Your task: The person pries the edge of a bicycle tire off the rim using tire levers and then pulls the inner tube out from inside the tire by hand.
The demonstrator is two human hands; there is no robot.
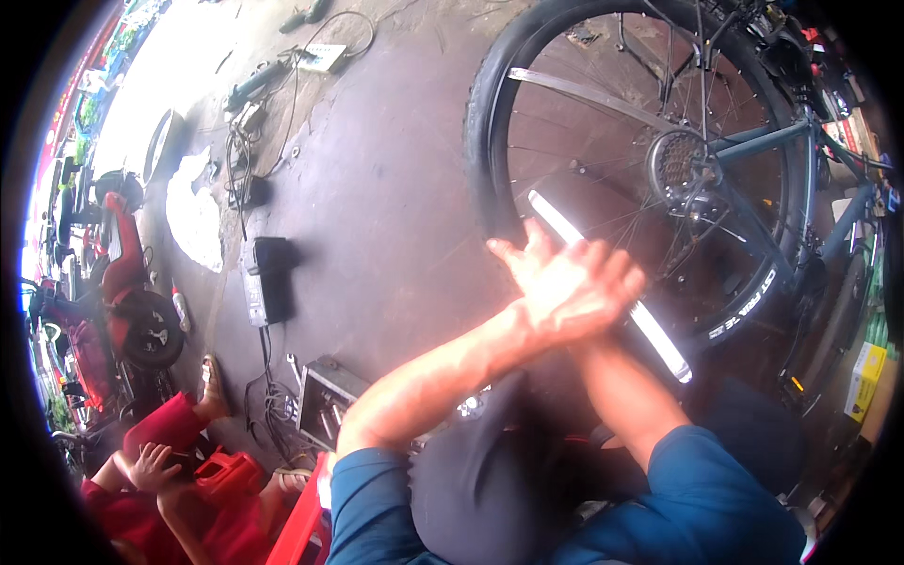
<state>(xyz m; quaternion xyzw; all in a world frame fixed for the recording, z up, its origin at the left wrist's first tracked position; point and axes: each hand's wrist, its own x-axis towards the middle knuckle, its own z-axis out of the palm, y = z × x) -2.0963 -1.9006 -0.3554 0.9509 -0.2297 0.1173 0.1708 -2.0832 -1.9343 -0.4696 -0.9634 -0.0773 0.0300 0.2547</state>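
My left hand (565, 282) lies across a shiny flat metal bar (660, 342), its blurred fingers curled over the bar's middle. From the right, my right forearm (625, 392) runs up beneath it; that hand is mostly hidden, and its grip is not visible. Both hands are by the lower left of a bicycle wheel with a black tyre (487, 141). A second flat metal bar (586, 94) reaches from the rim at the upper left to near the cassette (678, 159). The wheel sits in a blue-grey bicycle frame (763, 138).
On the floor at left lie a black power adapter (265, 282), tangled cables (240, 152) and a white bottle (181, 308). An open metal box of tools (332, 402) stands near my left elbow. A person in red (176, 494) sits at lower left, beside a red scooter (123, 247).
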